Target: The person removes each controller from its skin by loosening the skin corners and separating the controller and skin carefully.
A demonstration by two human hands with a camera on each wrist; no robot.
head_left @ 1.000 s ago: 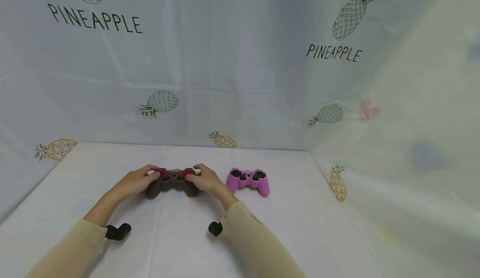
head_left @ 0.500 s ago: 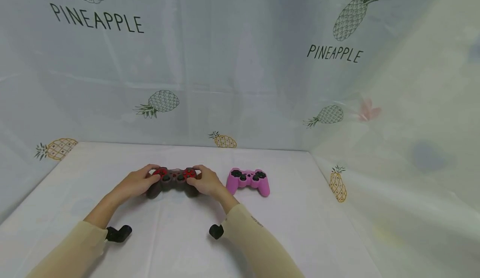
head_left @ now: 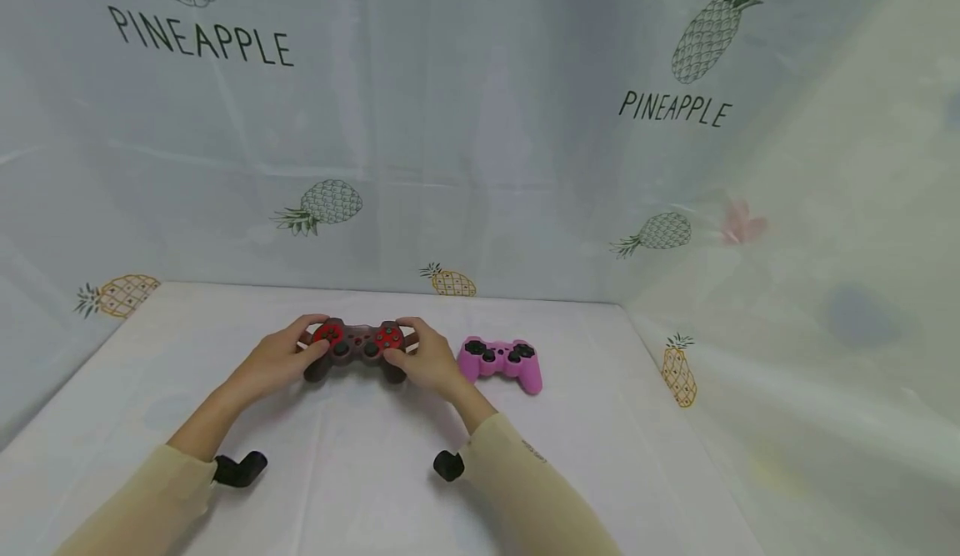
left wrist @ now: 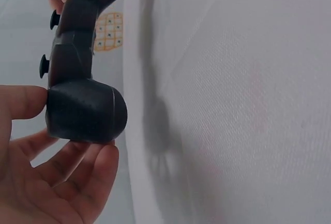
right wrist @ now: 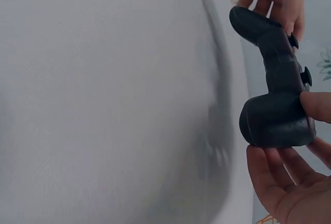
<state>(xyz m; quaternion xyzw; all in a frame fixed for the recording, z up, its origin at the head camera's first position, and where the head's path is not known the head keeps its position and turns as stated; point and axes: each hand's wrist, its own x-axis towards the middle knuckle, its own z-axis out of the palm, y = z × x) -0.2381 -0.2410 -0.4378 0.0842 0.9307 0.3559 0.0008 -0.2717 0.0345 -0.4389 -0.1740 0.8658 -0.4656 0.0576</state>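
Between both hands is a dark game controller (head_left: 356, 343) with red button areas and two thumbsticks. My left hand (head_left: 277, 360) grips its left end, thumb on the front face and fingers curled round the side. At the right end my right hand (head_left: 429, 360) holds it the same way. In the left wrist view, the controller (left wrist: 77, 102) is seen from its grip end, raised off the white surface with its shadow apart from it. The right wrist view shows the controller (right wrist: 279, 115) pinched between thumb and fingers.
A pink game controller (head_left: 501, 360) with black buttons lies on the white table (head_left: 360, 473), just right of my right hand. Behind the table hangs a pale curtain (head_left: 465, 122) printed with pineapples. Black wrist cameras (head_left: 240, 468) stick out from the cuffs.
Both hands have lifted the dark controller off the table, and it has shifted slightly up and right in the head view. The pink controller stays on the table.
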